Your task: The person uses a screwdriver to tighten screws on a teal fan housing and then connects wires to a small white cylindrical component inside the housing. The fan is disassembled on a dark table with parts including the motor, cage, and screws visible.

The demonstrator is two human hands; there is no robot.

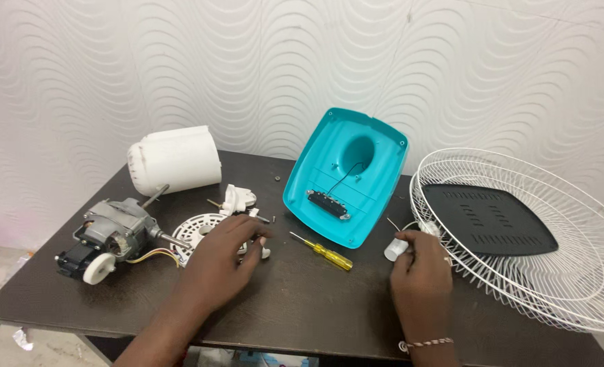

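— Left hand (223,255), lower middle of the frame?

— Palm down over the round white slotted plastic plate (196,234), fingers curled together around a small white plastic part (261,250) at the plate's right edge. Closed loosely, so far as can be told; fingertips hidden underneath.

— And the right hand (421,272)?

— Lower right of centre, thumb and fingers pinched shut on a small white cylinder with thin leads (397,248), just beside the rim of the large white wire fan guard (519,234) at the right.

— Around them?

— Between the hands, a yellow-handled screwdriver (322,253) flat on the dark wooden table (302,306). Behind it, centre frame, a turquoise plastic fan housing (346,173) propped open-side up. Left of frame, a grey electric motor with coloured wires (111,238); above it, upper left, a white plastic motor cover (174,160) on its side. A black vented plate (489,217) inside the guard.

— Advice for handling well?

— Probably best: steady the white plate flat while freeing the small part, light pressure only. Keep the cylinder's thin leads untwisted and clear of the guard wires. Mind the loose screws near the housing.
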